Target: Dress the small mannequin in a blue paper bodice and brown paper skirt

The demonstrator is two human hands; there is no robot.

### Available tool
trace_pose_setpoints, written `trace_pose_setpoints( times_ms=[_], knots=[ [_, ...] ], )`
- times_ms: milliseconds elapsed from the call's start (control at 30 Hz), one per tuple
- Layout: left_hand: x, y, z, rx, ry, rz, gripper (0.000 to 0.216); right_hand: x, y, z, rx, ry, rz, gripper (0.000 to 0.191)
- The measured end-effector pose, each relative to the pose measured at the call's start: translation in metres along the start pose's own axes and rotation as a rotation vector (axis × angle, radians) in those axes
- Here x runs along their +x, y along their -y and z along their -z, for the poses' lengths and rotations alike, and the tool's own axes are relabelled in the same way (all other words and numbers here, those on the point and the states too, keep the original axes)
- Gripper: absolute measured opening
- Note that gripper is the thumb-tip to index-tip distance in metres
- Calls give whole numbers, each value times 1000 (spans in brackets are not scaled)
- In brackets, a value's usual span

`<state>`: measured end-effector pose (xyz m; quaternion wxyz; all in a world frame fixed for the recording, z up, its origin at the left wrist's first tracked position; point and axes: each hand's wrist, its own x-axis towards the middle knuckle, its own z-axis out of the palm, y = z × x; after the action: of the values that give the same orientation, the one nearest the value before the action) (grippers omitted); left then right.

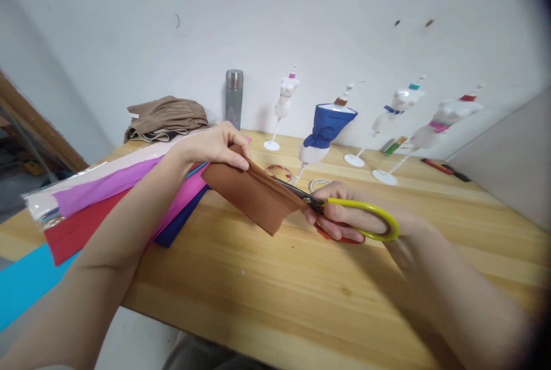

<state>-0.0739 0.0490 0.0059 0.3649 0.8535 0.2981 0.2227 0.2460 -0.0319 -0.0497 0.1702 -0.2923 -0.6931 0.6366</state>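
My left hand (224, 145) pinches the upper left part of a piece of brown fabric (253, 195), which hangs above the table. My right hand (340, 212) is closed round the handles of a pair of scissors (365, 209) with one yellow and one red loop. The scissor blades point left and lie along the fabric's right upper edge, with part of them hidden by the cloth. Behind the fabric stands a small white dress form wearing a blue cloth (325, 126).
More small dress forms (286, 94) stand along the wall. A grey thermos (235, 94) and a folded brown garment (167, 115) are at the back left. Coloured fabrics (92, 221) lie under my left arm. A white tape roll (318, 185) and a cutter (445, 169) lie on the wooden table (258, 301).
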Motion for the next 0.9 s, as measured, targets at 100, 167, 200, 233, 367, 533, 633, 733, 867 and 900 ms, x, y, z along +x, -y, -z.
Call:
trace_pose_setpoints(
  times_ms=[100,167,200,233,367,533,633,733,867,900],
  knots=[
    [0,-1,0,1,13,3,21,0,3,-2,-3,7,17,52],
    [0,-1,0,-15,4,0,21,0,4,-3,-9,6,24,53],
    [0,-1,0,-24,-5,-3,22,-1,4,-3,-15,6,26,54],
    [0,0,0,-30,-10,-6,22,-1,5,-3,-24,7,28,54],
    [1,0,-1,-46,-10,-4,20,-1,9,-4,-73,12,34,58],
    [2,-2,-3,-35,-13,10,21,-1,12,-4,-128,-8,-8,59],
    [2,-3,-5,-20,-22,2,20,-1,14,-5,-150,-41,-38,59],
    [2,-4,-6,-6,-18,-8,19,-3,18,-6,-174,-62,-97,58],
    [2,-4,-6,9,-3,-18,19,-5,19,-5,-187,-55,-104,56],
    [2,-3,-6,10,-1,-20,20,-5,19,-4,-191,-54,-96,55]
  ],
)
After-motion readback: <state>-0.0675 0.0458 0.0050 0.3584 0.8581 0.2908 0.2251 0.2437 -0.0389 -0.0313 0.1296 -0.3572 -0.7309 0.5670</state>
